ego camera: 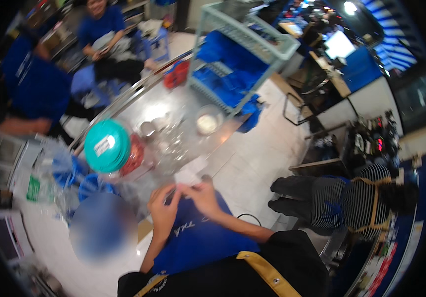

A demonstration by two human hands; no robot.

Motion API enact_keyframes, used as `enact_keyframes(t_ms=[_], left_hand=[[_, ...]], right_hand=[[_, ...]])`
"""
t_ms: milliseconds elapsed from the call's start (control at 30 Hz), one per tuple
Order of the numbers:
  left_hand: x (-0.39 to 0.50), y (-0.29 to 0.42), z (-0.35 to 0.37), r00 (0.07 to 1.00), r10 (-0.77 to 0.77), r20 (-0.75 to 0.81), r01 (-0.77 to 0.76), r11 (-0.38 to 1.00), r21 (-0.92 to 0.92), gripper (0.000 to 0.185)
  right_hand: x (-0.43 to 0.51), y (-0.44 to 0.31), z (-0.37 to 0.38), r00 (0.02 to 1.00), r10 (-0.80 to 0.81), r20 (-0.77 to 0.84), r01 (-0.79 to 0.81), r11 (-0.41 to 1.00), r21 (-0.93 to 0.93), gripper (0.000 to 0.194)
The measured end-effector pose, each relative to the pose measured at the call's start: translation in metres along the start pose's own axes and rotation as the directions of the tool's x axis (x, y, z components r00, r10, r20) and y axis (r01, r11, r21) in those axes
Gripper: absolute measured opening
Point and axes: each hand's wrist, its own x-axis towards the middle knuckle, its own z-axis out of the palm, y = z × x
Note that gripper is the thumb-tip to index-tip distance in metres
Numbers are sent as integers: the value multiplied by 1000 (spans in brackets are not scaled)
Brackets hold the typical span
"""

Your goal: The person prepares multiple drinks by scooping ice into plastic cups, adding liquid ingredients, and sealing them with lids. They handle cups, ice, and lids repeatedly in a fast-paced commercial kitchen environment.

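Both my hands are raised in front of my blue apron, at the near edge of a metal table (183, 100). My left hand (163, 204) pinches a small white sheet (190, 171), paper or thin plastic, at its lower edge. My right hand (202, 200) holds the same sheet, fingertips close to the left ones. Beyond my left hand stands a clear jar of red pieces (134, 156) with a turquoise lid (105, 146) bearing a white label. Clear plastic pieces (172, 139) and a clear tub with white contents (207, 122) lie further back on the table.
A grey-green shelf rack (235, 107) with blue bags stands at the table's far end, beside a red object (176, 74). Blue baskets (93, 187) and plastic bags are at left. One person sits and another is at upper left; a person in stripes (350, 204) is at right.
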Motion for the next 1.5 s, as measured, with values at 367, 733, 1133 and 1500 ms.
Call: enact_keyframes(t_ms=[367, 733, 1133, 1500], left_hand=[[3, -12, 9, 964, -185, 188, 226, 949, -221, 14], [6, -17, 8, 970, -183, 162, 201, 974, -105, 10], [11, -28, 16, 992, -68, 103, 76, 994, -77, 9], [15, -52, 21, 966, -146, 214, 192, 957, -217, 11]], right_hand=[[6, 16, -10, 966, -259, -17, 240, 915, -324, 25], [11, 11, 0, 939, -343, -30, 274, 796, -540, 28], [20, 21, -2, 960, -259, -103, 174, 845, -506, 33], [21, 14, -8, 954, -296, -47, 209, 771, -602, 28]])
